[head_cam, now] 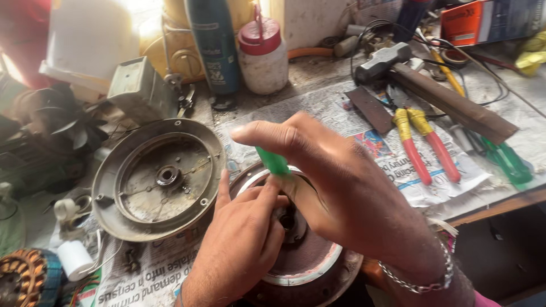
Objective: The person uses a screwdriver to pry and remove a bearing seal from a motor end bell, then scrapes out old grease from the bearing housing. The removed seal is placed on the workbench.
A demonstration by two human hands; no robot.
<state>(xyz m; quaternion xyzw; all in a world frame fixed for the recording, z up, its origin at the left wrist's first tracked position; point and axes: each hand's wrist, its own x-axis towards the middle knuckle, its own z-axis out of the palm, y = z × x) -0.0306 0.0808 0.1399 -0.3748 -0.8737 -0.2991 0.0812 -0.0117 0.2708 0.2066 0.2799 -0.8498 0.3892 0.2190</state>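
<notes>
- While the right hand (347, 193) grips a green-handled screwdriver (273, 161), its tip stays hidden.
- Left hand (239, 244) pinches at the hub of a round, rusty-brown motor housing (310, 267) on newspaper (335, 105).

This is a repair workshop. Around the grimy round motor cover (156, 179) lie tools and parts on a newspaper-covered bench (318, 79): a hammer (432, 91) and red-handled pliers (424, 145) to its right, a spray can (215, 45) behind it, a copper winding (23, 278) at its lower left.
</notes>
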